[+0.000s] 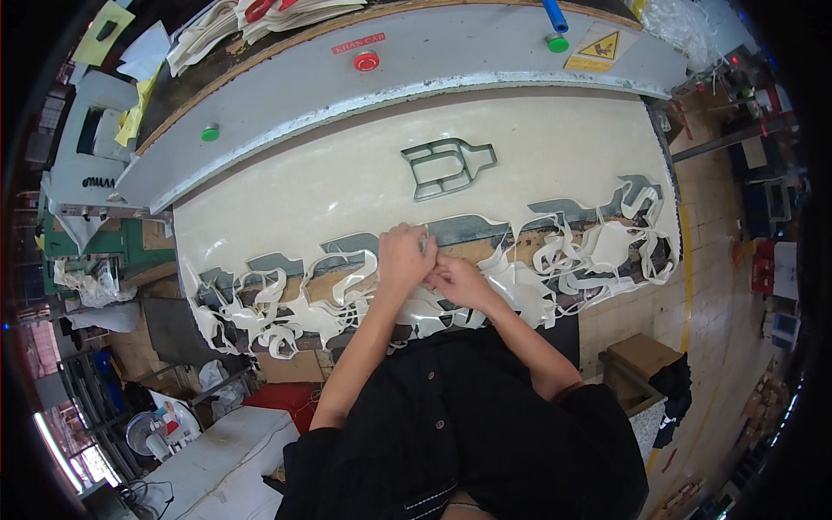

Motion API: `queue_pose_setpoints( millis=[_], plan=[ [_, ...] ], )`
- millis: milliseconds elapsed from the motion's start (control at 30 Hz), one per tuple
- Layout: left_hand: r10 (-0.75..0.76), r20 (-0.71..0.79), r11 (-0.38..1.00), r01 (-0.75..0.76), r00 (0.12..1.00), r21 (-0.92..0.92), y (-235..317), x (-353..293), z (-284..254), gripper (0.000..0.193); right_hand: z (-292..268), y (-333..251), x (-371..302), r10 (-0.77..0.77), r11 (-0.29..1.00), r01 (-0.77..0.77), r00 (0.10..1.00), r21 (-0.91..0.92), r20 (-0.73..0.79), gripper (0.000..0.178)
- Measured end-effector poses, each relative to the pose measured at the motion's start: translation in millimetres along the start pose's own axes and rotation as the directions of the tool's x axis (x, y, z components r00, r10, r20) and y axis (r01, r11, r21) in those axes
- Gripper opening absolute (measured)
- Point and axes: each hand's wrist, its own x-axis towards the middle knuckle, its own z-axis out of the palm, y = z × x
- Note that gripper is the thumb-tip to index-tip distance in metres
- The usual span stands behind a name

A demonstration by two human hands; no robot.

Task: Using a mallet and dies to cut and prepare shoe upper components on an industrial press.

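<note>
A wide off-white sheet covers the press bed, its near edge cut into ragged loops and strips of scrap. At the middle of that edge my left hand rests with its fingers bent and drawn together. My right hand meets it just to the right, fingers curled in against the left fingertips. Whatever they grip is covered by the fingers. Beyond my hands a dark metal cutting die, an open outline with inner bars, lies on the sheet. Dark grey bed surface shows through the cut-outs.
Across the far side runs a grey machine beam with a red button and green buttons. Folded cloth lies on top. A fan stands at lower left, a cardboard box at right.
</note>
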Motion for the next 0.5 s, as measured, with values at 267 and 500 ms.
queue_pose_setpoints(
  millis=[267, 500],
  plan=[
    [-0.187, 0.189, 0.947, 0.126, 0.964, 0.295, 9, 22, 20, 0.014, 8, -3, -5, 0.026, 0.996, -0.024, 0.999, 0.09, -0.026, 0.033],
    [0.218, 0.304, 0.926, -0.295, 0.927, 0.234, -13, 11, 14, 0.004, -23, -15, -11, -0.367, 0.767, 0.069, 0.863, -0.638, -0.347, 0.039]
  ],
)
